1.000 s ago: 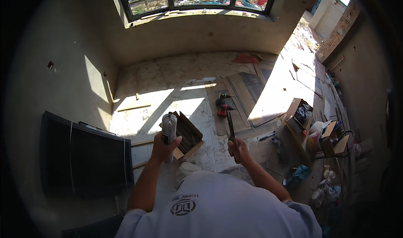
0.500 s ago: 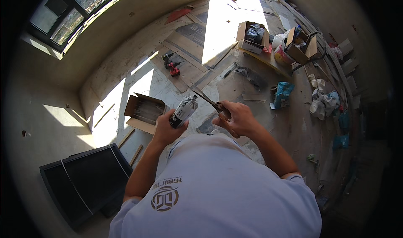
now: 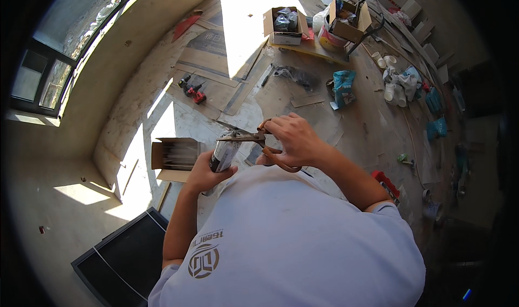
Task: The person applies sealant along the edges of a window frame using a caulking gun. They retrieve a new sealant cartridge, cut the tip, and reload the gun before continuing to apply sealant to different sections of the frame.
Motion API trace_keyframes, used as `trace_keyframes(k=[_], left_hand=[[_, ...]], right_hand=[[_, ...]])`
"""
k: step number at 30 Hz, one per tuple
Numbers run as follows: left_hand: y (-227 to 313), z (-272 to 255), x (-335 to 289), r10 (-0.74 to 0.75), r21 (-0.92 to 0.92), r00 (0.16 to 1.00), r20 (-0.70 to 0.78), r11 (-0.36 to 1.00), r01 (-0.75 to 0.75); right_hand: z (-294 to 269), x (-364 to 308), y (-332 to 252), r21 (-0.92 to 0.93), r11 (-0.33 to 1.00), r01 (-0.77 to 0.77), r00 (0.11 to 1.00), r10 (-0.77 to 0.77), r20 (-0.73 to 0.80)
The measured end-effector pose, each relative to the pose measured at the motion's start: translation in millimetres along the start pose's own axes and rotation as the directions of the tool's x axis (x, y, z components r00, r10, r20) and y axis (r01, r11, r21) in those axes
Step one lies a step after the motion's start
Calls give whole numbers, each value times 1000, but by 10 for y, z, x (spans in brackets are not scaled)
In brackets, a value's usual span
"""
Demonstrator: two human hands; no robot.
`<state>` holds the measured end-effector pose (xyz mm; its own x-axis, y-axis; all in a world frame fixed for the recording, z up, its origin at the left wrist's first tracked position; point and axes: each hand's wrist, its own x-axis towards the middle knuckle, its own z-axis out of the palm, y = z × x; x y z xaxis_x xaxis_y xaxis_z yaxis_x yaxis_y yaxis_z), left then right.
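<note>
A sealant cartridge (image 3: pixel 224 153), dark with a pale label, was held upright and a little tilted in front of the chest, its lower part wrapped by the left hand (image 3: pixel 205 174) in a closed fist. Across its top end, a pair of scissors (image 3: pixel 254 139) with orange-brown handles was laid, the blades parted around the tip. The handles were gripped by the right hand (image 3: pixel 294 139), fingers curled through and around the loops.

Just left of the cartridge, on the floor, an open cardboard box (image 3: pixel 175 158) was seen with a row of similar tubes packed inside. Farther off, a second open box (image 3: pixel 284 25) was filled with dark bagged items, and a third box (image 3: pixel 348 20) beside it held mixed goods. A red drill (image 3: pixel 193 89) lay on cardboard sheets, a blue bag (image 3: pixel 343 88) near the boxes, and a dark panel (image 3: pixel 121 255) by the wall
</note>
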<state>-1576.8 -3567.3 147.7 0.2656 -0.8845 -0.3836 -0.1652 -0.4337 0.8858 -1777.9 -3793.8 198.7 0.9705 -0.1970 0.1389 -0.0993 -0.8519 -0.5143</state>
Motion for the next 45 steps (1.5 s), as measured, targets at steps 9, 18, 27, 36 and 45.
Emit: trace_keyframes(k=[9,18,27,36,45], left_hand=[[128,-294,-71,-97,-234,915,391,951,201],[198,-78,-152,85,-71,991,-104,993,-92],[180,-82,-106,-37,-36,998,56,999,39],[187,-295,106,111,-463,777,619,851,247],[165,-197,315,238,-527,642,729,794,303]], right_hand=[[-161,110,-76,104,995,-1,997,-7,81],[-46,212,-13,555,667,-497,844,222,489],[38,139,-5,205,978,25,1000,-25,1],[253,142,89,266,943,199,961,-136,-239],[273,172,321,365,923,117,940,16,-342]])
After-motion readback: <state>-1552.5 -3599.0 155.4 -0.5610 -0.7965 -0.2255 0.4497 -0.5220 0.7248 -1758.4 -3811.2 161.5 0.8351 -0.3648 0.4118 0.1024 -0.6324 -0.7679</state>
